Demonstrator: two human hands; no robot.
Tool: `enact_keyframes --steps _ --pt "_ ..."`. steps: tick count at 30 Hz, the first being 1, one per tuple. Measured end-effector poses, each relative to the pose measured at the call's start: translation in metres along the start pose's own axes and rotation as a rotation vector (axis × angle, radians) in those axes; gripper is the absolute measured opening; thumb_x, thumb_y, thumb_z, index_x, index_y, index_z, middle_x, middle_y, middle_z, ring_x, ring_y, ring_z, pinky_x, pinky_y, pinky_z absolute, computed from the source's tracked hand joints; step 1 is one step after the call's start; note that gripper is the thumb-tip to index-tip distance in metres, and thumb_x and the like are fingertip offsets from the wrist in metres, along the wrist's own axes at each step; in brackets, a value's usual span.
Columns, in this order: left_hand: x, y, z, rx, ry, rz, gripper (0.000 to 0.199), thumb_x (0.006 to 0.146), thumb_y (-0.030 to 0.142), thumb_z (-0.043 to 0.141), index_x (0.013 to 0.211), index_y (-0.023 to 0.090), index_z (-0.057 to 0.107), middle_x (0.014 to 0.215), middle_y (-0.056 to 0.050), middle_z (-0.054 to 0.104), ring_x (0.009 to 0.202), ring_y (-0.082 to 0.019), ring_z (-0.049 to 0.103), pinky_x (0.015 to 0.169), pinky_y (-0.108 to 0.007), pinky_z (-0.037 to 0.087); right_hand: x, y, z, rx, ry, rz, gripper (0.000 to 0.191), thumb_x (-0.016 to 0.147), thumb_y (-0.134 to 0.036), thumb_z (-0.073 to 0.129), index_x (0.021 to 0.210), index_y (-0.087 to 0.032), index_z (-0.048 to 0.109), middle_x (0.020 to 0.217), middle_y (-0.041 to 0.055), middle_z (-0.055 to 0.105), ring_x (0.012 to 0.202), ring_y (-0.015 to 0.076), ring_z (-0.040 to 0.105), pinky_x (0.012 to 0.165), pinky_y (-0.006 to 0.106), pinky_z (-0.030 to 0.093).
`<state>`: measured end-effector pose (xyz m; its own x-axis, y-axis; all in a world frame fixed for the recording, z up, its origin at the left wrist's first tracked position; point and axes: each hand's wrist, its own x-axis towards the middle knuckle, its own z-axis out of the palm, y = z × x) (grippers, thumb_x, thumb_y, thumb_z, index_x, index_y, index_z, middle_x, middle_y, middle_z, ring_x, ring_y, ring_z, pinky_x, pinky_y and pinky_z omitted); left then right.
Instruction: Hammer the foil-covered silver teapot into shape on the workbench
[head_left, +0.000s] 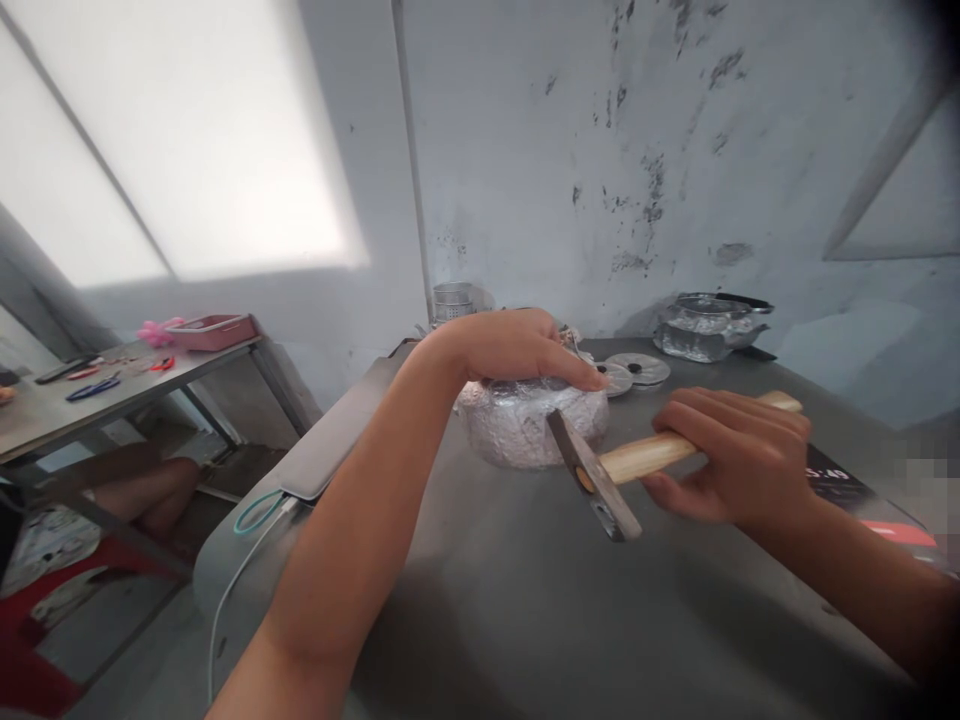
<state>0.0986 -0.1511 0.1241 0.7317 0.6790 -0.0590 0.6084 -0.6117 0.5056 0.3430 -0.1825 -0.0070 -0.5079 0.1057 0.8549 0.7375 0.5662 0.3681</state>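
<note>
A round pot or bowl with a crinkled silvery, foil-like surface (pixel 517 425) rests on the dark grey table. Over its top lies my left hand (pixel 517 345), the thumb stretched along the near upper edge and the other fingers mostly hidden beyond it. My right hand (pixel 739 455) is closed around the wooden handle of a hammer (pixel 649 457). The hammer's metal head is close to the near side of the silvery vessel; whether it touches cannot be made out. Just behind, flat silvery discs (pixel 637 369) with dark centres lie on the table.
Another foil-covered pot (pixel 701 328) with a dark handle stands at the back right by the wall. A flat grey device (pixel 337 445) with a cable lies left. On the side table (pixel 172 385) are a pink tray (pixel 214 333) and blue-handled pliers (pixel 94 388). A seated person's leg (pixel 146 497) shows beneath.
</note>
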Motion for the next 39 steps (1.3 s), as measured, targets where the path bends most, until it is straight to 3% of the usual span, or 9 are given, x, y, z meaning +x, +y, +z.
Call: enact_keyframes --steps 16,39 --pt "0.002 0.000 0.002 0.014 0.018 -0.004 0.057 0.079 0.055 0.067 0.054 0.020 0.030 0.055 0.004 0.026 0.044 -0.009 0.021 0.043 -0.029 0.014 0.005 -0.004 -0.002 0.015 -0.018 -0.065 0.036 0.078 -0.054 0.060 0.066 -0.023 0.047 0.055 -0.0020 0.052 0.046 0.0128 0.043 0.047 0.028 0.032" --pt "-0.002 -0.001 -0.002 -0.009 0.004 -0.024 0.057 0.082 0.054 0.066 0.054 0.021 0.028 0.054 0.004 0.025 0.043 -0.009 0.019 0.043 -0.029 0.014 0.000 0.006 -0.001 0.051 -0.012 -0.031 0.034 0.081 -0.053 0.055 0.067 -0.023 0.047 0.054 -0.0027 0.049 0.045 0.0119 0.042 0.048 0.027 0.030"
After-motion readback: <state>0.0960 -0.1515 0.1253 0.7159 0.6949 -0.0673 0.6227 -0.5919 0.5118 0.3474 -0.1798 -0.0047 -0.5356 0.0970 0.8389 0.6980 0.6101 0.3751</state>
